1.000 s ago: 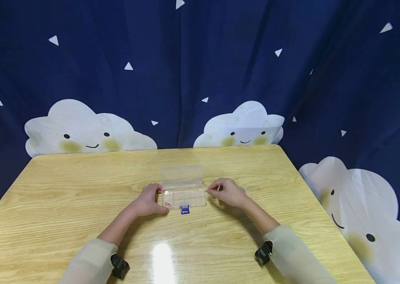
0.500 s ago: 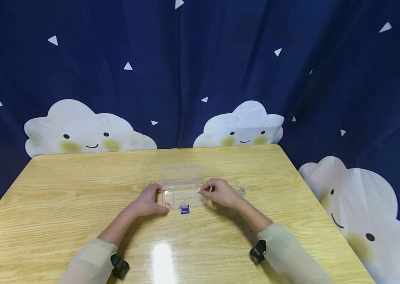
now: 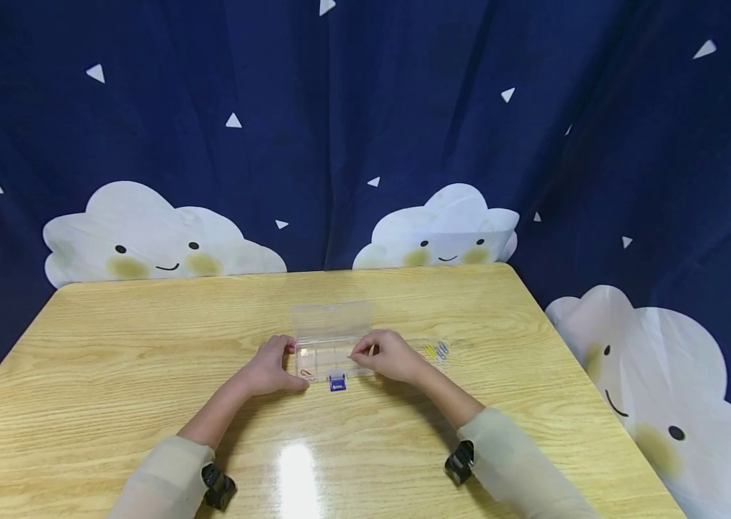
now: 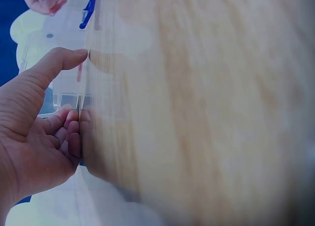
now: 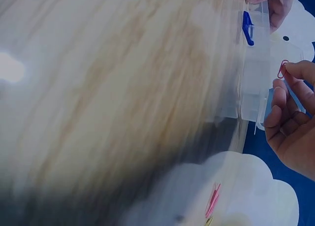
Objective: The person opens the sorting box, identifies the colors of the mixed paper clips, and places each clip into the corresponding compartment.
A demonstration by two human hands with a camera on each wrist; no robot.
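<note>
A clear plastic compartment box (image 3: 322, 376) lies on the table with its lid (image 3: 331, 322) raised at the back and a blue latch (image 3: 337, 383) at the front. My left hand (image 3: 272, 367) grips the box's left end, thumb at the front edge and fingers curled at the side. Between thumb and finger, my right hand (image 3: 388, 355) pinches a red paper clip (image 5: 282, 69) above the box's right half. Inside the front left compartment lies another red paper clip (image 3: 305, 373).
To the right of the box, partly behind the right hand, lie several paper clips: blue ones (image 3: 441, 350), yellow ones (image 3: 430, 351) and pink ones (image 5: 212, 201). A dark blue curtain (image 3: 333, 130) with clouds hangs behind the wooden table (image 3: 164, 346).
My right hand has moved left with the pinched paper clip, from beside the box to over it, uncovering more paper clips on the table. The left hand stays on the box.
</note>
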